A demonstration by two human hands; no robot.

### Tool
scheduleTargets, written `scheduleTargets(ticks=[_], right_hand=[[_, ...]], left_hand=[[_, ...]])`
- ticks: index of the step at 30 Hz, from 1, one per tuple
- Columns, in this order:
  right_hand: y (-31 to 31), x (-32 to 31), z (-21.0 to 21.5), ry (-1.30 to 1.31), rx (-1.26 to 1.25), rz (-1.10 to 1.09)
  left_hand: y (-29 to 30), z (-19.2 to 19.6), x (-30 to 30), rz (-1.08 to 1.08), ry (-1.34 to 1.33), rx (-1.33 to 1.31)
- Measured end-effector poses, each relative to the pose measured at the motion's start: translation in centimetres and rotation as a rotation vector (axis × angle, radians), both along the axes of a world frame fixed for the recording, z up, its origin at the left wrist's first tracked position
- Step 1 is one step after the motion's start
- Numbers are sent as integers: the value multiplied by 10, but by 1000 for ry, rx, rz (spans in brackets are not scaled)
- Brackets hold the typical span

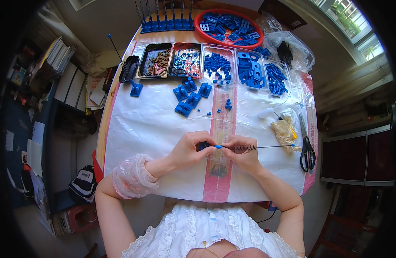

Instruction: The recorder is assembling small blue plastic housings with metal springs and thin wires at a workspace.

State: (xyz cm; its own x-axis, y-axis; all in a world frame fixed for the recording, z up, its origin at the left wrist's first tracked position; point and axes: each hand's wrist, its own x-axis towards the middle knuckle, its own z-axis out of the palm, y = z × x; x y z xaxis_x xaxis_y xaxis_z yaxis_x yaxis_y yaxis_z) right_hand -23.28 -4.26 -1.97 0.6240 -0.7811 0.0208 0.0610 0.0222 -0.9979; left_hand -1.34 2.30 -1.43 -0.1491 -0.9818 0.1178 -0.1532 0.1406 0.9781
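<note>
My left hand (190, 147) is closed on a blue plastic base (203, 145), mostly hidden by the fingers. My right hand (243, 155) pinches a black coiled spring rod (251, 148), whose thin straight end points right and carries a blue tip (293, 145). Between the two sets of fingertips shows a small blue joint piece (218, 147), where base and rod meet. Beyond the hands lie several blue bases (192, 99) in a cluster, with small blue bits (228, 103) scattered to their right.
Across the back stand trays of screws (160, 61), nuts (186, 60) and blue parts (217, 63). Behind them are a red basin (260, 43) of blue pieces and a row of upright spring rods (165, 23). Black-handled scissors (307, 152) and a crumpled beige wrapper (282, 131) lie at right.
</note>
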Motion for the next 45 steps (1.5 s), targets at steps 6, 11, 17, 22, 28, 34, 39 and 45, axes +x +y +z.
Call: scheduleTargets(ticks=[6,11,17,22,28,34,39,45], right_hand=[[0,-1,0,-13,10,3],[0,-1,-3,-26,24,3],[1,1,-1,-32,9,-5],[1,0,-1,-26,19,-16],[1,0,1,-18,16,-10],[-1,0,2,-8,0,-6],[0,1,3,-10,11,-12],[-2,-1,1,-15,16,8]], left_hand=[[0,-1,-1,0,4,-5],[-1,3,0,-4,-20,-5],[0,-1,0,-4,-8,-2],[-1,4,0,-10,-37,6],[0,6,0,-6,-29,14],[0,5,-1,-5,1,53],[0,6,-1,-1,-4,50],[-1,9,0,-18,-30,34]])
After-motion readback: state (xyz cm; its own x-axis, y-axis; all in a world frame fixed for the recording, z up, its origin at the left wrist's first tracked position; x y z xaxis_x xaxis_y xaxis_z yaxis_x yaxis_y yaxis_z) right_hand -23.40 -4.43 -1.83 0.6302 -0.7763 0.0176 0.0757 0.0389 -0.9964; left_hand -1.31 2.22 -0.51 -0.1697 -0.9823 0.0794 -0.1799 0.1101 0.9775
